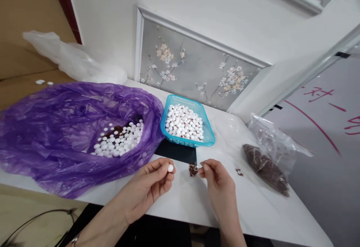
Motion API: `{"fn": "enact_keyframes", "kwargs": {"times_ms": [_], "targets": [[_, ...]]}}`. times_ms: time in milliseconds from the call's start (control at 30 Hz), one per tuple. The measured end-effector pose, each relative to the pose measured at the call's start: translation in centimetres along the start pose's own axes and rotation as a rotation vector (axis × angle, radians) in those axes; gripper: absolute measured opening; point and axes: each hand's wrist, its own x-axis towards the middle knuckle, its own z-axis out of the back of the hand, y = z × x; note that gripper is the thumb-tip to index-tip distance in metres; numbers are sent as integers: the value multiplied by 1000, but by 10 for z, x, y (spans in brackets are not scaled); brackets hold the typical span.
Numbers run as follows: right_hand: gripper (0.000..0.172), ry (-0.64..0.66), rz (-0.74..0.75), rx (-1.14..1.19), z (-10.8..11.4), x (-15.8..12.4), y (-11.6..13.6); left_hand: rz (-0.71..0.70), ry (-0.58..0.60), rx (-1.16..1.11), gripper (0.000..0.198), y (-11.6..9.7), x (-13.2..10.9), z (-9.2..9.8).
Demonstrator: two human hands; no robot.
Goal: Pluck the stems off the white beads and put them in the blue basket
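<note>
- Fingers of the left hand (153, 181) are pinching one small white bead (170, 168) between thumb and forefinger, holding it up just above the white tabletop (253, 205), close to the near edge.
- Beside it, the right hand (216, 181) is closing its fingertips narrowly on something tiny; what that is cannot be told, as it is too small to make out.
- Between the two hands a small heap of reddish-brown bits (192, 169) is lying on the tabletop, almost touching the right fingertips, and a few more bits (239, 172) are lying apart to the right.
- Judging by this, the step in hand is working a single bead, with the right hand picking at it or at the brown heap.
- Behind the hands, a blue plastic basket (209, 134) is holding a mound of white beads, and to the left an open purple bag (56, 127) is holding more beads mixed with brown pieces.
- On the right, a clear bag of brown material (267, 168) is lying on its side.
- Whatever follows is calling for a fine, steady pinch, since the bead is small and round and is likely to roll off if it slips.
- Reaching the basket would also be asking the left hand to pass over the brown heap without scattering it.
</note>
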Motion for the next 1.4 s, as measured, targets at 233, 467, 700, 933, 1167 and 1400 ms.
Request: {"fn": "enact_keyframes", "kwargs": {"times_ms": [233,467,700,933,1167,1400], "targets": [[11,223,-110,698,-22,-24,28,-24,-9,40,11,3,0,3],[7,167,-95,690,-26,-29,29,-11,8,69,9,5,-1,3],[3,265,-114,763,-28,-35,26,-27,73,137,7,6,-3,2],[9,246,-79,623,-32,-38,42,-39,107,156,9,7,-4,1],[15,228,53,536,-35,-37,51,-47,108,137,9,7,-4,1],[14,237,107,507,-35,-38,52,-77,71,155,8,6,-5,0]]}}
